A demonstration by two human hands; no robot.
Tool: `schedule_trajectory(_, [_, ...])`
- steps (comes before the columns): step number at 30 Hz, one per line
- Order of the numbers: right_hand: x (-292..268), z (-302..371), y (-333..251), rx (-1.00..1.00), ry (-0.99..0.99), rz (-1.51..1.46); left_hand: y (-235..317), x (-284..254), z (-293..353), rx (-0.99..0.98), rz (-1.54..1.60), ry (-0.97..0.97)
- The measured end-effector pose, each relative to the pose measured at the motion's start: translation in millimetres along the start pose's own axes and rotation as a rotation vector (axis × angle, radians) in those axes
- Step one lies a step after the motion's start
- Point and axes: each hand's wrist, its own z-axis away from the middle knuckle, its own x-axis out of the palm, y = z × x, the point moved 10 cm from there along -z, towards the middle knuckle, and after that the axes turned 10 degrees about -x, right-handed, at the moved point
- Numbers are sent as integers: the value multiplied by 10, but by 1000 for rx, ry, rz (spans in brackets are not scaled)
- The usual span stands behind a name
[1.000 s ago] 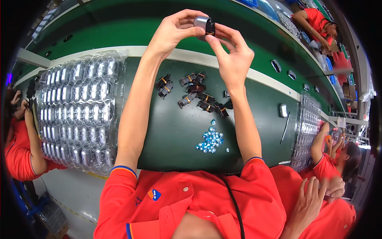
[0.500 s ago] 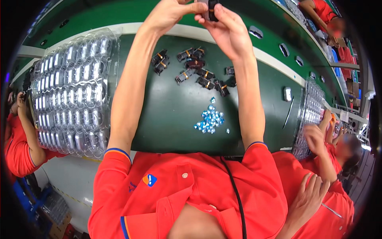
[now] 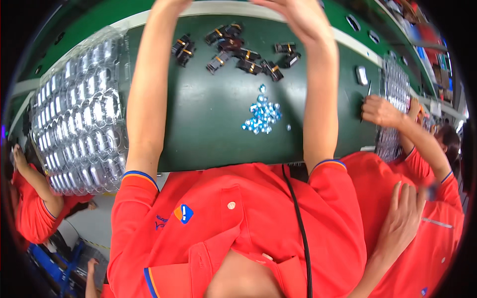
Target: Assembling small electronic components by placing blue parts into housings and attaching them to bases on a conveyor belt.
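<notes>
Both of my forearms reach forward over the dark green table top (image 3: 208, 134). My left hand lies past the upper edge of the picture, with just the wrist and forearm showing. Part of my right hand (image 3: 303, 17) appears at the top edge; its fingertips are cut off, and whatever it holds is hidden. Between my forearms lie several small black parts with copper-coloured strips (image 3: 248, 54), loosely grouped. Closer to me is a heap of small shiny blue pieces (image 3: 263, 115), one piece lying apart at its right.
Clear plastic trays filled with silvery oval parts (image 3: 82, 119) stand at the left. Another clear tray (image 3: 395, 89) is on the right, near a silvery oval part (image 3: 361, 75). A co-worker's hand (image 3: 380, 110) grips a thin dark tool there. Dark oval parts (image 3: 353, 23) sit on the green strip beyond.
The view has shifted, so my hands have moved up, mostly out of the picture, along with the dark item they held. The co-worker's hand at right has come onto the thin tool.
</notes>
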Motion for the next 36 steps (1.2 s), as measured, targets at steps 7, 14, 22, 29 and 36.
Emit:
schedule_trajectory(7, [-365,1991,-906,-22,245,757,-54,-1328,-215,-56,-1132,537])
schedule_trajectory(14, [603,2210,-466,-124,-244,1136,7,-947,-441,375,-1657,692])
schedule_trajectory(22, [1178,2058,-252,-226,-427,1131,693,-473,400,267,-1142,669])
schedule_trajectory(29, [1588,2123,-186,-304,-516,1112,1012,69,1188,289,-845,714])
schedule_trajectory(36, [2016,2045,29,-376,-624,989,866,34,1543,242,-708,773])
